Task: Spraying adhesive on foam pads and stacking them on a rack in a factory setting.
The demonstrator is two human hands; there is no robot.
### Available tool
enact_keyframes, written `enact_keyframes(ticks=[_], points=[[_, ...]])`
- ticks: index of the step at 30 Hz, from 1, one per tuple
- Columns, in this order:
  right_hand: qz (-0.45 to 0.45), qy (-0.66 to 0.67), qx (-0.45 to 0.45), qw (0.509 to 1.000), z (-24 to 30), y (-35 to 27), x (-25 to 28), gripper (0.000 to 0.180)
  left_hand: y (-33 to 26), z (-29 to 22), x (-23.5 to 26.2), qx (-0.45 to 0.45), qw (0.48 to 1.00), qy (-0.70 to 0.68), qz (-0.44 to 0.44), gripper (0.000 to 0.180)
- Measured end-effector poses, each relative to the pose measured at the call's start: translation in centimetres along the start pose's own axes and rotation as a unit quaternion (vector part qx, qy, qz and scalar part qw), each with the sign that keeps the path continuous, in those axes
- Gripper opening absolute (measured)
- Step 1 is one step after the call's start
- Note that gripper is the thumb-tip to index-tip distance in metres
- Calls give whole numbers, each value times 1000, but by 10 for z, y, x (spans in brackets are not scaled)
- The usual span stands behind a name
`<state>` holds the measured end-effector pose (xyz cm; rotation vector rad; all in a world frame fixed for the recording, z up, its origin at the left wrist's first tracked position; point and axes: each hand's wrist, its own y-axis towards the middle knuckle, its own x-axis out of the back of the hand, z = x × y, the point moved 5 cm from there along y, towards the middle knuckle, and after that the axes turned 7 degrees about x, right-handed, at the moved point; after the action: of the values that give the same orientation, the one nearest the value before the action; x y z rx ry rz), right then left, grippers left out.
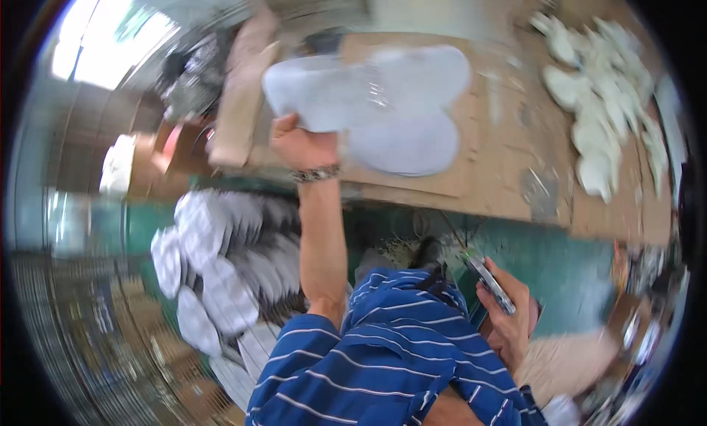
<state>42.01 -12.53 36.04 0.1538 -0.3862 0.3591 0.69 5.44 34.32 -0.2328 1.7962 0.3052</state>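
My left hand (302,142), with a patterned band at the wrist, is closed on the near left edge of a flat white piece with rounded lobes (403,142). The piece lies over the cardboard-covered table, blurred by motion, with a shiny patch at its middle. Low on the right, beside my body, my right hand (508,315) is wrapped round a slim black-and-silver handheld tool (495,284). A bit of green shows at the tool's tip; its exact kind is unclear.
Cream-coloured rounded pieces (600,102) lie heaped on the table's right end. Left of my legs, rows of white rounded pieces (228,293) stand packed together. Boxes (171,153) sit beyond the table's left end. The cardboard table edge (456,209) runs in front of me.
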Motion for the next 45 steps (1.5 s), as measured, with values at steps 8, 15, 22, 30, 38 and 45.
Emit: enact_keyframes(ticks=[8,15,22,30,38,45], points=[[225,-59,-3,973,2,29,-38,53,-228,-120,-35,-141,986,26,-81,70],[344,-75,30,935,31,53,-122,54,-395,-245,-20,-388,916,17,-99,67],[435,-75,59,895,77,61,-228,52,-581,-444,28,-594,748,144,-258,60],[516,-103,69,847,105,59,-313,52,-826,-525,45,-760,534,189,-319,69],[527,-120,88,837,117,56,-335,50,-902,-409,235,-643,367,-67,-669,56],[478,-96,33,873,88,57,-299,49,-761,-388,186,-399,-22,169,-901,82]])
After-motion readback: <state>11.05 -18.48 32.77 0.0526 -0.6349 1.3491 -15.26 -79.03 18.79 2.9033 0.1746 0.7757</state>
